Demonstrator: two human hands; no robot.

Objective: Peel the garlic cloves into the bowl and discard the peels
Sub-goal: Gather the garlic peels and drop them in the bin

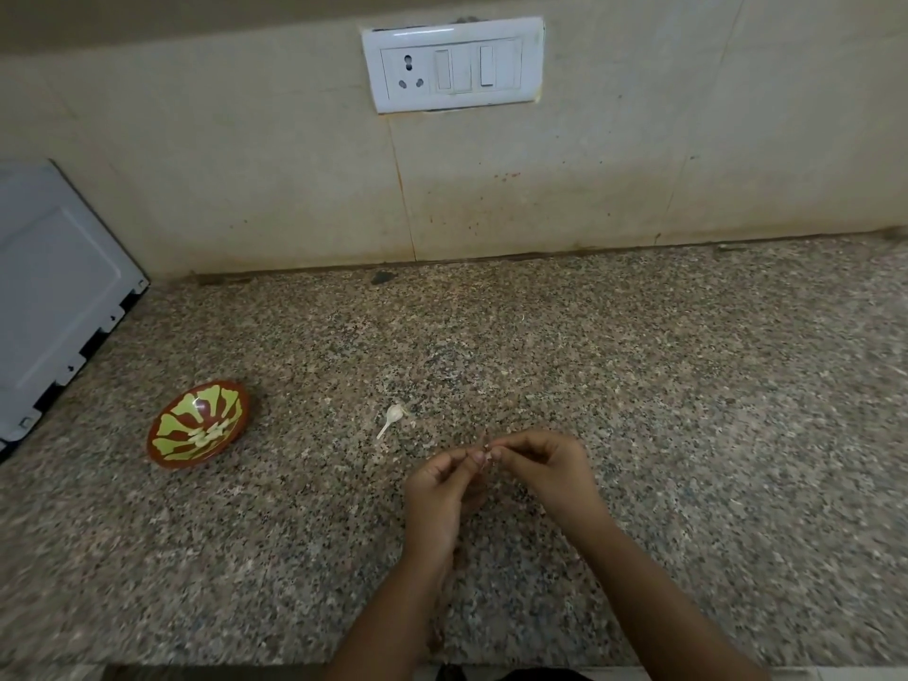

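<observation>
My left hand (444,489) and my right hand (545,466) meet above the granite counter, fingertips pinching one small garlic clove (486,453) between them; most of the clove is hidden by the fingers. A whitish garlic piece with a thin stalk (393,417) lies on the counter just left of and beyond my hands. A brown bowl with a green pattern (167,457) sits further left, with several pale peeled cloves (209,431) inside it.
A white appliance (54,297) stands at the far left against the tiled wall. A switch and socket plate (452,63) is mounted on the wall. The counter's front edge (245,663) runs along the bottom of the view.
</observation>
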